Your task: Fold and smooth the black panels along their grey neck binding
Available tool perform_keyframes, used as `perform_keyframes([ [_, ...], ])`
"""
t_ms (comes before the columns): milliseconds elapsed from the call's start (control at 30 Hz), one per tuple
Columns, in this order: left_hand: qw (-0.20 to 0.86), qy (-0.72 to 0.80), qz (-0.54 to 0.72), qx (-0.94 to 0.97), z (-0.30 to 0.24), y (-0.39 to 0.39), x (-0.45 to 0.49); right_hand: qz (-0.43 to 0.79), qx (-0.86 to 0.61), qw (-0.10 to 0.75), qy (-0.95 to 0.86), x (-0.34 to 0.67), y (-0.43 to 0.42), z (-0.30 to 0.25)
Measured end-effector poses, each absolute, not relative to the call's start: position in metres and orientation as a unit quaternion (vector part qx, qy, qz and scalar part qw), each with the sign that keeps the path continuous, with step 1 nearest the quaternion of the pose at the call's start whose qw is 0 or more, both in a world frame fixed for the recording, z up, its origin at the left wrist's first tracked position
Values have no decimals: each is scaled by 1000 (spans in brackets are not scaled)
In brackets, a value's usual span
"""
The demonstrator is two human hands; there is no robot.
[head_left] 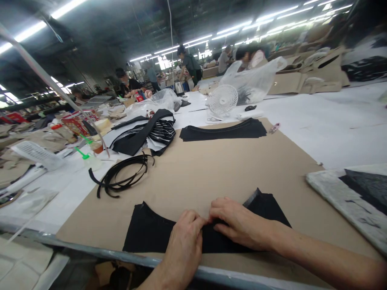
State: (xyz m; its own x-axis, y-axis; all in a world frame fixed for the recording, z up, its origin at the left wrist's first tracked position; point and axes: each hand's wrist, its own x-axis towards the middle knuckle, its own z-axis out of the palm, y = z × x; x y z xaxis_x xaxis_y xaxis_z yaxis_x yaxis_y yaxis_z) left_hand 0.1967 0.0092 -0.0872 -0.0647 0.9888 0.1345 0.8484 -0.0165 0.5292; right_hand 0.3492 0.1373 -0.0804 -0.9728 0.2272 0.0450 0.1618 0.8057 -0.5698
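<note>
A black fabric piece [151, 231] with a curved upper edge lies flat at the front of the table. My left hand [186, 233] rests on its middle, fingers closed at the curved edge. Close beside it, almost touching, my right hand [231, 221] has its fingers bent and pinched on the same edge. What lies under the fingertips is hidden. To the right of my hands, a narrow strip of the edge stands folded up near the piece's corner. Farther back lies a stack of similar black pieces [223, 131].
Brown paper [211, 169] covers the work area. Coiled black strips [121, 177] and a striped black fabric bundle [145, 133] lie left. A white fan [223, 100] and plastic bag [254, 80] stand behind. A pale board [344, 193] lies right. Several people work in the background.
</note>
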Motion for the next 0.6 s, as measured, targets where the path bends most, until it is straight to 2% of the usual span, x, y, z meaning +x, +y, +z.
perform_keyframes([
  [100, 98, 684, 215, 690, -95, 4, 200, 270, -86, 65, -957, 353, 135, -82],
  [267, -126, 592, 181, 775, -124, -17, 196, 189, -43, 75, -978, 359, 132, -91],
  [333, -170, 568, 159, 789, -131, -26, 191, 153, -21, 81, -985, 360, 132, -96],
  [433, -161, 558, 149, 801, -130, -34, 182, 130, -6, 82, -988, 361, 134, -96],
  [600, -83, 602, 196, 770, -116, -38, 160, 190, -49, 57, -979, 362, 134, -78],
])
